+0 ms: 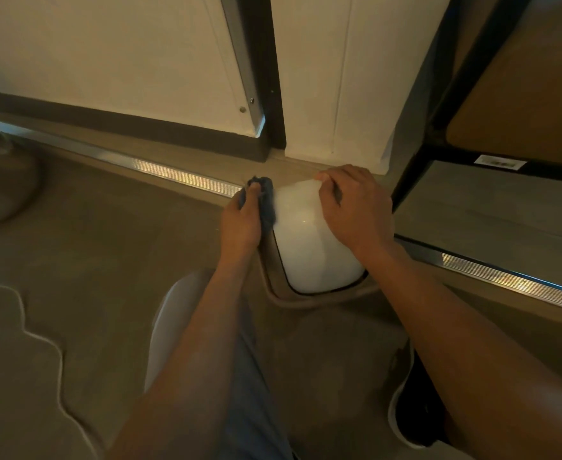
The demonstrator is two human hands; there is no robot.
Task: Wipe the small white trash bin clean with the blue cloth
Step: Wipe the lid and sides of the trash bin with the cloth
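Observation:
The small white trash bin (306,234) lies tipped on the floor in the middle of the head view, its rim toward me and its base toward the wall. My left hand (241,222) grips the crumpled blue cloth (265,202) and holds it against the bin's left side. My right hand (356,204) grips the bin's far right end, fingers curled over the edge. Both forearms reach in from below.
A metal floor strip (160,172) runs along the wall behind the bin. A dark-framed shelf unit (439,127) stands at the right. A white bin lid or shoe shape (170,327) lies near my knees, and a shoe (409,406) is at lower right.

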